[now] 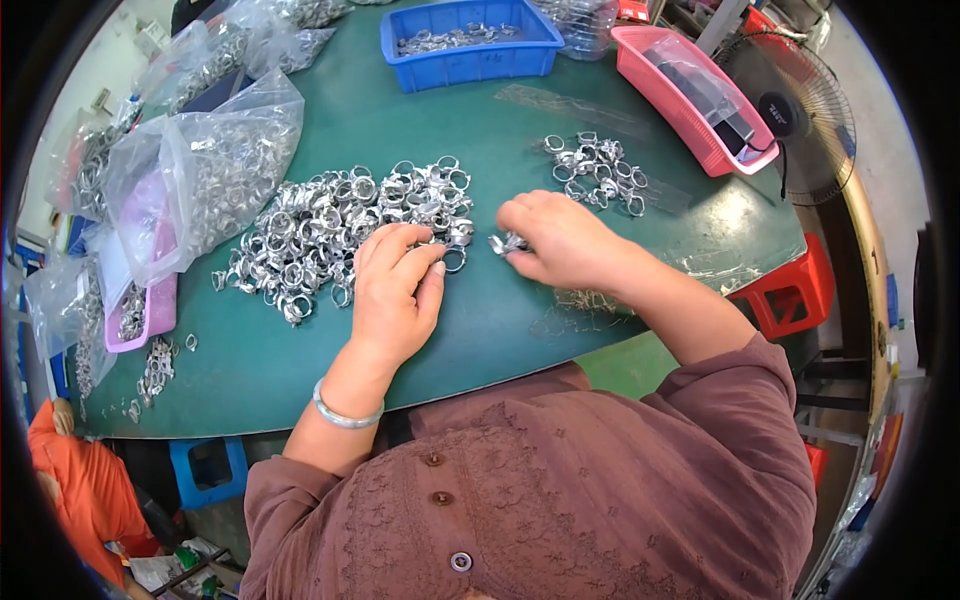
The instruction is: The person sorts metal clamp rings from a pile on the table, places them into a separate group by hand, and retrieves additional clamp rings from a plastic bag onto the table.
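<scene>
A large pile of silvery metal rings (320, 230) is heaped on the green table in front of me. My left hand (392, 290) is at the pile's near right edge, thumb and fingertips closed together around metal rings there; the fingers partly hide them. To the right of the pile, my right hand (565, 240) has its fingers curled and pinches a few metal rings (507, 243), which stick out past the fingertips on the left. Beyond my right hand lies a smaller, looser group of metal rings (597, 172), apart from the big pile.
A blue bin (472, 72) of metal pieces stands at the far side. Clear bags of rings (225, 170) and a purple tray (160, 300) crowd the left. A pink basket (690, 105), a fan (790, 115) and a red stool (795, 290) are right. A person in orange (85, 490) is lower left.
</scene>
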The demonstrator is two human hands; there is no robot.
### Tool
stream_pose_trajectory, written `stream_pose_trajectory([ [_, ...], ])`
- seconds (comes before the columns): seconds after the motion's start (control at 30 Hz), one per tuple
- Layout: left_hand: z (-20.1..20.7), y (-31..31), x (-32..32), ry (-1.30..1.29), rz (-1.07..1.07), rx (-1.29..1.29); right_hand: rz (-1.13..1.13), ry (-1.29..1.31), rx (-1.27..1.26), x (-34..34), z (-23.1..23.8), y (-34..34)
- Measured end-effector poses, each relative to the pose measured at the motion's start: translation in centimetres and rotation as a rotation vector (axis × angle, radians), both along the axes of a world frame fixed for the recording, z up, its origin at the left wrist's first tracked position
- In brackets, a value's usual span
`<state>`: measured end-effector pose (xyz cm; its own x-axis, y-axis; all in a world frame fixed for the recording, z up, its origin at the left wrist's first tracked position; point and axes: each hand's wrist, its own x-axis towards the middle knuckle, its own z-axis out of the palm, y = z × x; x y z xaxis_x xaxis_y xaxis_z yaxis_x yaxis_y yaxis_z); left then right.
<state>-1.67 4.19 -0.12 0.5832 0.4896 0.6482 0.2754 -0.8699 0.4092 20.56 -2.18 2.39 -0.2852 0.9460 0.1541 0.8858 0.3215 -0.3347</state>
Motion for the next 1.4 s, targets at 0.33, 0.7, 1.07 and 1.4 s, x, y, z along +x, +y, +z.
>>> stream_pose_trajectory([
  [0.33, -0.5, 0.4, -0.2, -0.037, 0.007, -0.011, -0.079, 0.037, -0.099, 3.8, 0.6, -0.1],
  [0.7, -0.2, 0.6, -0.4, -0.035, 0.048, -0.037, 0.067, 0.011, 0.157, 0.5, -0.2, 2.2],
  [1.07, -0.4, 0.6, -0.4, -0.037, 0.049, -0.039, 0.037, 0.200, 0.157, 0.9, -1.4, 3.3],
  [1.4, -0.5, 0.7, -0.5, -0.041, 0.038, -0.046, -0.151, -0.470, -0.149, 5.1, 2.0, 1.6],
])
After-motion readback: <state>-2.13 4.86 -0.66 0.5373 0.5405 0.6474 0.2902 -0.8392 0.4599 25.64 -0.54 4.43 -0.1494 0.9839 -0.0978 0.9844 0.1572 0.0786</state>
